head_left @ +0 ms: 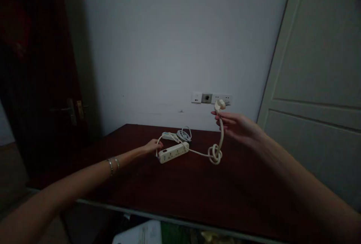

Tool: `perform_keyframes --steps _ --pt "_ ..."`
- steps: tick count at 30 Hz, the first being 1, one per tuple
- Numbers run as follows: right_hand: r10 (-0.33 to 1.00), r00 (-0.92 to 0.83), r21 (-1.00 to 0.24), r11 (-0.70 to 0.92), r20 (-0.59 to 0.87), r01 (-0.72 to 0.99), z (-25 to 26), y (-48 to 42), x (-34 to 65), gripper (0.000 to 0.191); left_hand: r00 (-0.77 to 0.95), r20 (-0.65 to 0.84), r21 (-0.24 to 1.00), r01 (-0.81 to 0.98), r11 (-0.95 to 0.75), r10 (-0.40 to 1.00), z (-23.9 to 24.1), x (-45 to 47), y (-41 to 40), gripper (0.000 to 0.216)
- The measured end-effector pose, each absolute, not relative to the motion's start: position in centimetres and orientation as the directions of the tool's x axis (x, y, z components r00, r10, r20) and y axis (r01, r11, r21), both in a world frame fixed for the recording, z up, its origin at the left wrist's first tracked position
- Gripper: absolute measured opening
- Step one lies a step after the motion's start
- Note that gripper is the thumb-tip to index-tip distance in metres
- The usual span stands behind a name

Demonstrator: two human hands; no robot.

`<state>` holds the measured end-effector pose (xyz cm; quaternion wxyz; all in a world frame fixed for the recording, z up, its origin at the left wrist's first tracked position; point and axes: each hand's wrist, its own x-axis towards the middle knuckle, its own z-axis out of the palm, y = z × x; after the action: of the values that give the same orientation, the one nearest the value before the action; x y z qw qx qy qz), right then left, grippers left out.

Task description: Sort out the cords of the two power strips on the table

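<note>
Right hand (237,125) pinches the plug (219,104) up by the wall socket (211,98); left hand (152,147) is curled against the power strip (173,153) on the counter (169,191).

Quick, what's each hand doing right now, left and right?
Left hand: on the end of the power strip; grip cannot be told.
Right hand: closed, pinching the cord just below its plug.
</note>
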<state>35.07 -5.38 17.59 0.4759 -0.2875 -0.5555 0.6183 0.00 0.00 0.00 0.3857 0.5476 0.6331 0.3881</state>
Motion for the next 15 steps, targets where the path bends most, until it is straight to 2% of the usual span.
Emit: perform_keyframes --steps 3,9,15 --pt "0.921 -0.360 -0.966 0.059 0.150 -0.251 16.6 -4.6 36.5 0.017 -0.083 -0.106 0.889 0.438 0.132 0.991 0.2 -0.2 -0.7 0.007" --pt "0.940 -0.332 -0.931 -0.054 0.074 -0.360 14.8 -2.0 40.2 0.018 -0.004 -0.156 0.867 0.479 0.139 0.988 0.3 -0.4 -2.0 0.038" --pt "0.957 -0.288 -0.900 -0.097 0.033 -0.426 14.3 -1.3 41.8 0.018 0.076 -0.105 0.859 0.510 0.052 0.992 -1.0 -0.4 -2.2 0.049"
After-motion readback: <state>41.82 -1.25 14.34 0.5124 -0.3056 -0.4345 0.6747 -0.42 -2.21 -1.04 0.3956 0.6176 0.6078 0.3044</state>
